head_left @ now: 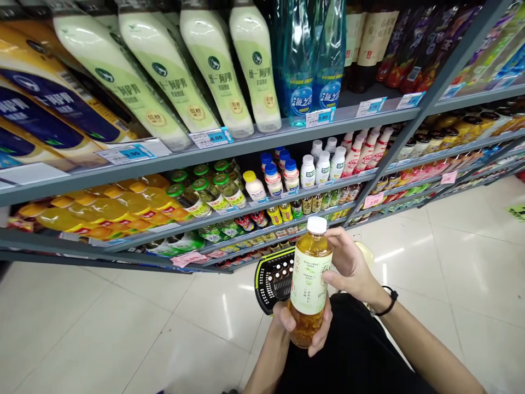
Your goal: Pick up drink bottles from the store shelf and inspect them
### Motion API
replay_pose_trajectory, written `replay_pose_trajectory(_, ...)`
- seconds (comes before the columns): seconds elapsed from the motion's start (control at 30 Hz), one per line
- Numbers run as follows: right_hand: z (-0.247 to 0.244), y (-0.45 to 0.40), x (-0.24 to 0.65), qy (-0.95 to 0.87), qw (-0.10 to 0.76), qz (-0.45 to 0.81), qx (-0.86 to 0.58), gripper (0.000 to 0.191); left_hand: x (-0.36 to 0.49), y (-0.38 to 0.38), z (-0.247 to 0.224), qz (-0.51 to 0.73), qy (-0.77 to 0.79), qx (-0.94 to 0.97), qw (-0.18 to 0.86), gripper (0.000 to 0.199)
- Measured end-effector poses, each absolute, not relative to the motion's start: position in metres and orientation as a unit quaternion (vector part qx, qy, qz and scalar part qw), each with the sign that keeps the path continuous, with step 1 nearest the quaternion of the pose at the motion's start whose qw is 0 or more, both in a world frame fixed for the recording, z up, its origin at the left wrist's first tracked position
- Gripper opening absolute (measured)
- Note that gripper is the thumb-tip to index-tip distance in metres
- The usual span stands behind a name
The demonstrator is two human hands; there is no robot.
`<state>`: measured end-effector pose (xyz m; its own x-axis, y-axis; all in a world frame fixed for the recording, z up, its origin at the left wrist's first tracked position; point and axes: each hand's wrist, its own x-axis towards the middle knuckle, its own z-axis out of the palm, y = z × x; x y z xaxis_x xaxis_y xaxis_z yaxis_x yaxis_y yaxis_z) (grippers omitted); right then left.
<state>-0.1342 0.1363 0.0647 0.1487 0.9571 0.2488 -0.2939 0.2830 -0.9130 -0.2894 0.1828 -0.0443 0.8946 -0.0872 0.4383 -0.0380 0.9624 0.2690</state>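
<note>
A clear bottle of amber tea with a white cap and a pale green label stands nearly upright in front of my body. My left hand is wrapped round its lower part, thumb on one side and fingers on the other. Higher up, my right hand grips its side, with the thumb on the label's edge and the fingers partly hidden behind the bottle. The label faces up towards me. Behind the bottle, a black shopping basket with a lime-green rim is partly covered; I cannot tell what supports it.
Drink shelves run across the view. Milk tea bottles and blue bottles fill the upper level, with orange drinks and small white bottles below. Price tags line the shelf edges. Pale floor tiles lie underneath.
</note>
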Motion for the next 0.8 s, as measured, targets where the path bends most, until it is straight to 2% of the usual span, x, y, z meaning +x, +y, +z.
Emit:
replay_pose_trajectory(0.37,0.071,0.100,-0.055,-0.433,0.682,0.465,-0.362,0.067,-0.218,0.155,-0.030,-0.042,-0.208,0.150,0.966,0.055)
replay_pose_trajectory(0.8,0.062,0.051,0.028,-0.421,0.697,0.461,-0.352,0.066,-0.137,0.121,-0.013,-0.074,-0.191,0.178,0.962,0.054)
